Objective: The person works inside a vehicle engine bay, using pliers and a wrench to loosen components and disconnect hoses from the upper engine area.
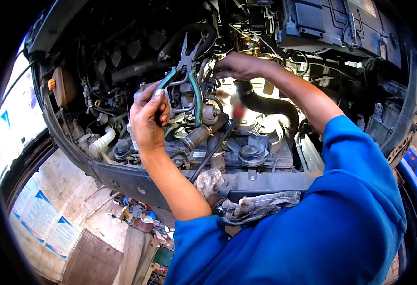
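Long-nose pliers [186, 61] with green-and-black handles point upward over the engine bay, their jaws spread apart. My left hand [150, 114] pinches one of the handles between thumb and fingers; the other handle hangs free. Farther in, my right hand [241, 66] reaches among the hoses with its fingers curled down. Whatever those fingers grip is hidden in shadow. A thick black hose [270, 105] bends below my right forearm. Between the hands lies a shorter hose [203, 134] with a clamp on it. A blurred red object [238, 112] shows beneath my right hand.
A dirty rag [261, 207] and a crumpled cloth [208, 182] lie at the front edge of the bay. The black battery-like box [313, 23] stands far right. An orange-capped reservoir [64, 86] is at left. Scraps and debris [142, 216] litter the floor.
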{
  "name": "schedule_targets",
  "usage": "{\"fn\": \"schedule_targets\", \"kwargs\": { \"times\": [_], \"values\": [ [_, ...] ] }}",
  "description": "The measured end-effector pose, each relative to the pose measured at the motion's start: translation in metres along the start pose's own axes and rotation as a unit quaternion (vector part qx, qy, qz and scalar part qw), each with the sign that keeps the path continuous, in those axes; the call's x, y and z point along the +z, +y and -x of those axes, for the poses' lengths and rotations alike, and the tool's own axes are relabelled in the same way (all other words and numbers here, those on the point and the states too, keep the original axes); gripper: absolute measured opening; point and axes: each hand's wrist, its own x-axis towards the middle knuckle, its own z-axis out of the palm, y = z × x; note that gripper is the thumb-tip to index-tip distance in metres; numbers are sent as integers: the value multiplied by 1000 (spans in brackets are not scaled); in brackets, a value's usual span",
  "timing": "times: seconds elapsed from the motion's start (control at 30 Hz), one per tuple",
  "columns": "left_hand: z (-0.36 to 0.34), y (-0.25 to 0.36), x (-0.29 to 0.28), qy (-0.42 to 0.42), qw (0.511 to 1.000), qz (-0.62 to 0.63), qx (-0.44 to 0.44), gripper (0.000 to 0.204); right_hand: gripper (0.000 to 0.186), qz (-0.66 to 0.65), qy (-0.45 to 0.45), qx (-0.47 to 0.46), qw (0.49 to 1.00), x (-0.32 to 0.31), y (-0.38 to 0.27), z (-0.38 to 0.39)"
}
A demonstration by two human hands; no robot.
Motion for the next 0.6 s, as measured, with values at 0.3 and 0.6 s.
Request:
{"fn": "schedule_targets", "kwargs": {
  "times": [0.3, 0.6],
  "values": [
    [0, 0, 2, 10, 1000, -10, -5, 34, 45, -110, 37, 143, 983, 15, -7, -11],
    [-1, 0, -1, 3, 1000, 5, 3, 33, 35, -290, 101, 302, 902, 12, -29, -16]
  ]
}}
